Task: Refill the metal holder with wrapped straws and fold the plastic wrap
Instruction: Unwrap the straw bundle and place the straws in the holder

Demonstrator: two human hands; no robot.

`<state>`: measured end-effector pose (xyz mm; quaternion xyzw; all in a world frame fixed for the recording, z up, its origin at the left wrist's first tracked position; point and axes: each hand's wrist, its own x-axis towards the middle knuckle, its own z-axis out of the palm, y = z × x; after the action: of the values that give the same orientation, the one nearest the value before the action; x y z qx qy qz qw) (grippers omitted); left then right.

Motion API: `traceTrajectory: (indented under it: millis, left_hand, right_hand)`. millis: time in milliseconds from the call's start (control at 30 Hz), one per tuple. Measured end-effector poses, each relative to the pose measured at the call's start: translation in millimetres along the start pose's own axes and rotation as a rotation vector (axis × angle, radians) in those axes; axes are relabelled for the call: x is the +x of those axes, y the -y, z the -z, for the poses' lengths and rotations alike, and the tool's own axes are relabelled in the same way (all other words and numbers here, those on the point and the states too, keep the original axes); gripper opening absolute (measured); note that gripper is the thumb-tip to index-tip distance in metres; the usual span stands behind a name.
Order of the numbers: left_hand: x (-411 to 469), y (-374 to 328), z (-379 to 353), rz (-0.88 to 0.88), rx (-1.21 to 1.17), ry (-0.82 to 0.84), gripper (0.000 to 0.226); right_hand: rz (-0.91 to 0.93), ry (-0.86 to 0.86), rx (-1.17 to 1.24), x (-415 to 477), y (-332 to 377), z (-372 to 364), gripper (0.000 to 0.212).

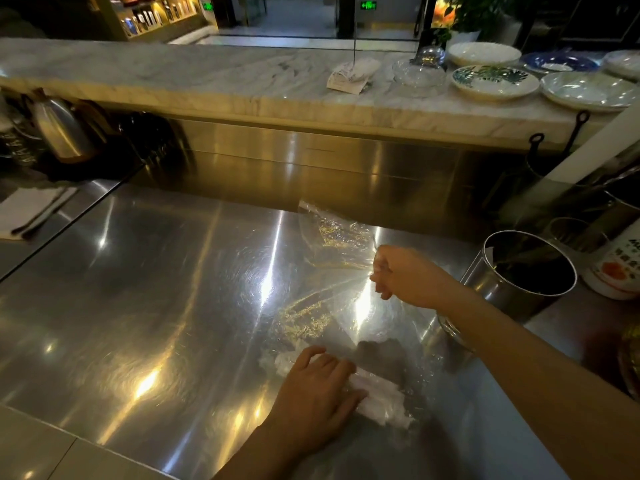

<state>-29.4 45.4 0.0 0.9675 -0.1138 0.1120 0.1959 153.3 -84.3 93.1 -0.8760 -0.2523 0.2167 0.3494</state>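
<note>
A metal kettle (60, 131) stood in shadow at the far left, under a marble ledge (173, 81). A shiny steel table (138, 289) filled the middle. On it the left hand (317, 393) lay flat, fingers spread and loosely open, pressing the near end of a clear plastic wrap (332, 282) with something white bunched beneath. The wrap stretched away and upward to the right hand (398, 275), whose fingers were pinched closed on its far part, lifting it off the table. Just right of that hand stood the round metal holder (519, 271), its dark inside too dim to make out. Patterned plates (495, 83) sat on the ledge at far right.
</note>
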Motion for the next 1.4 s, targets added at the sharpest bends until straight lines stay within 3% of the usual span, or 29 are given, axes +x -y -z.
traceTrajectory:
  millis: [100,233,400,533,667,800,867,933,1000,1133,1200,1300,1367,1400]
  left_hand:
    - [-4.4,0.5,-2.1,-0.003,0.016,0.008,0.025]
    - [-9.6,3.3,-8.4,0.003,-0.016,0.012,0.019]
    - [-9.3,3.5,-8.5,-0.045,0.015,0.044,0.022]
    - [8.0,0.0,12.6,-0.07,-0.009,-0.172,0.024]
    - [58.1,-4.7,72.3,0.0,-0.045,-0.42,0.046]
    - [101.4,-11.6,127.5,-0.107,0.105,-0.256,0.086]
    - [116.1,-12.7,142.8,-0.125,0.173,-0.108,0.092]
    - [128.0,-13.1,150.6,-0.093,0.233,0.026,0.079]
    - [135.8,-12.1,153.7,-0.063,0.295,0.062,0.051]
    - [136.3,-10.7,165.8,-0.01,0.115,0.039,0.023]
    - [134.6,-7.1,173.7,0.014,0.072,0.03,0.021]
    - [131.3,-1.9,184.1,0.06,0.004,-0.001,0.018]
    - [128.7,-0.2,190.0,0.087,-0.029,-0.033,0.017]
    - [127.6,0.6,192.6,0.095,-0.043,-0.053,0.015]
  right_hand:
    - [-0.027,0.046,0.265,-2.4,0.2,6.4,0.024]
    - [-0.067,-0.024,0.102,-1.6,7.6,4.9,0.01]
    - [-0.013,-0.035,0.002,-4.7,14.6,5.5,0.014]
    - [0.038,-0.006,0.039,-8.6,19.2,10.3,0.009]
    - [0.144,0.033,-0.188,-12.9,30.6,15.6,0.009]
    - [0.276,0.016,-0.414,-16.8,45.3,18.7,0.01]
    - [0.299,0.003,-0.451,-19.1,51.8,21.0,0.017]
    - [0.298,0.006,-0.436,-22.6,55.8,24.0,0.027]
    - [0.317,0.003,-0.408,-26.3,57.7,27.1,0.041]
    - [0.326,-0.131,-0.433,-34.8,53.9,39.0,0.079]
    - [0.309,-0.241,-0.277,-41.4,49.6,45.6,0.096]
    - [0.292,-0.373,0.251,-52.1,38.2,45.6,0.102]
    - [0.225,-0.41,0.45,-54.5,28.3,37.2,0.102]
    - [0.187,-0.425,0.514,-54.0,22.0,31.9,0.092]
